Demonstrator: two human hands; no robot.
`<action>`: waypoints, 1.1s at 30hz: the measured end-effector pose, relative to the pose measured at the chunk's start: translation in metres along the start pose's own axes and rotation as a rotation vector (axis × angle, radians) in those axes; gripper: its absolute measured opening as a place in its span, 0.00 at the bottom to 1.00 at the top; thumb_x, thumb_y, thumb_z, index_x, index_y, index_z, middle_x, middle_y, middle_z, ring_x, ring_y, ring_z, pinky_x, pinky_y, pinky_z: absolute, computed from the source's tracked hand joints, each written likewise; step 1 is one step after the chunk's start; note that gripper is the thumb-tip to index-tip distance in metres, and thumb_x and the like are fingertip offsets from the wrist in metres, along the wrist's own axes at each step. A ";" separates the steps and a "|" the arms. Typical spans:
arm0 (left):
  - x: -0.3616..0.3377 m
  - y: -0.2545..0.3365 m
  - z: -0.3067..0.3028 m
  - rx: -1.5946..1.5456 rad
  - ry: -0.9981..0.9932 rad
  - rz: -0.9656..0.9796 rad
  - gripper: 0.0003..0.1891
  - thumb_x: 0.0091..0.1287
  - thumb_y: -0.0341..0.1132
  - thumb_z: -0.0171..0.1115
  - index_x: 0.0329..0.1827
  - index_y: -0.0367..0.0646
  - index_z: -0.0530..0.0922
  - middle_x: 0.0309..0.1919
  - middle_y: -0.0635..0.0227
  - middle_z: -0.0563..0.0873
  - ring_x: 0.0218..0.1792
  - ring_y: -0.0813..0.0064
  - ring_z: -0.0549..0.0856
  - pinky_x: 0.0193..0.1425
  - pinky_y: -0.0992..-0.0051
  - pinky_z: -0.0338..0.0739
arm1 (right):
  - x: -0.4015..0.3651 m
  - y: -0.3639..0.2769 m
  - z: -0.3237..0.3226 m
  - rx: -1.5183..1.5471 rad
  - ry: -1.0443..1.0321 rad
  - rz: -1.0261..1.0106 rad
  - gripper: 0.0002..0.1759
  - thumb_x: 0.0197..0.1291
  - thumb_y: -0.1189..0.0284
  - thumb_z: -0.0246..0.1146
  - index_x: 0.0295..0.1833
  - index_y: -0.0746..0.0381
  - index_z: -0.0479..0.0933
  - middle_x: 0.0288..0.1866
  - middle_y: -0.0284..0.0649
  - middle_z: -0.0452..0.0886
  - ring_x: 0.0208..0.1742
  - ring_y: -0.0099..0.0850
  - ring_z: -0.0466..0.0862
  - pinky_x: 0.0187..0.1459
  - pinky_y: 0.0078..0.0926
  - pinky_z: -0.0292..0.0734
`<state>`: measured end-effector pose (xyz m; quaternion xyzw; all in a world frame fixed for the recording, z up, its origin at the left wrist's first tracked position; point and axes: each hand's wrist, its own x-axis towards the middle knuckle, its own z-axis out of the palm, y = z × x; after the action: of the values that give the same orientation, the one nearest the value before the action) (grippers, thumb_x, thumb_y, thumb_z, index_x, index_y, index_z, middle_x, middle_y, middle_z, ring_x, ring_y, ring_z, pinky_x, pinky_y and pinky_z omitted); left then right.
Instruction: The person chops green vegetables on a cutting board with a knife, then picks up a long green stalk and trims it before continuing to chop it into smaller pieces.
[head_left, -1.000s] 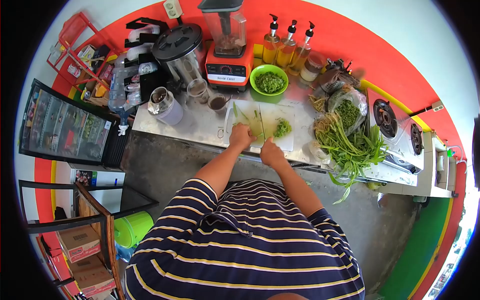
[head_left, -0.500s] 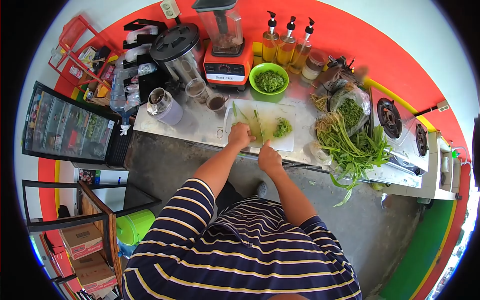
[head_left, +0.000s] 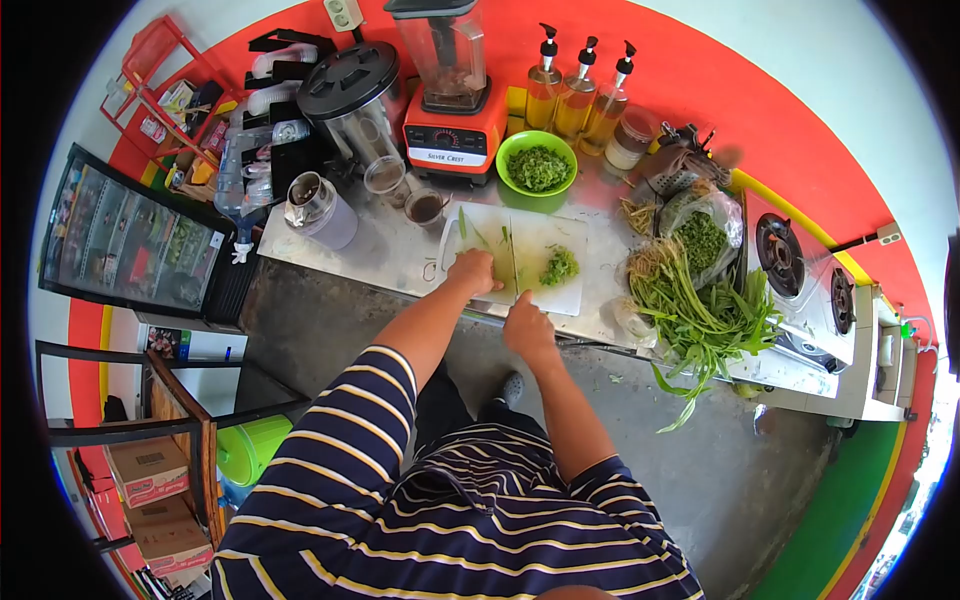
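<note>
Knife (head_left: 514, 256) drawn back slightly

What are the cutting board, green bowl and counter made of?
The cutting board looks like smooth plastic: pale, with no wood grain showing. The green bowl is probably plastic too, slightly glossy, with bright, even color. The counter seems to be shiny metal, perhaps steel: it's silvery with bright glare.

Before us, a cutting board (head_left: 565, 225) lies on the counter (head_left: 385, 258), chopped greens (head_left: 560, 265) on its right half. Behind it we see a bowl (head_left: 545, 203), left of that a blender (head_left: 452, 140); rightward, leafy stalks (head_left: 705, 320), then a stove (head_left: 811, 300).
</note>
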<state>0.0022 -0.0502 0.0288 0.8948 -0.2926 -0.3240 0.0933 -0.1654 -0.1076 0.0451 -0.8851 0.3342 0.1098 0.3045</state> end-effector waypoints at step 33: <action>0.003 0.004 0.009 -0.026 0.087 -0.047 0.25 0.47 0.52 0.83 0.40 0.46 0.84 0.53 0.61 0.81 0.59 0.57 0.81 0.60 0.59 0.80 | -0.021 0.032 -0.020 0.041 -0.027 0.142 0.21 0.72 0.61 0.53 0.59 0.66 0.62 0.47 0.65 0.83 0.51 0.63 0.83 0.54 0.58 0.77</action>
<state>-0.0038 -0.0546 0.0215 0.9134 -0.2628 -0.2908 0.1100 -0.2023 -0.1278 0.0541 -0.8514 0.3941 0.1361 0.3183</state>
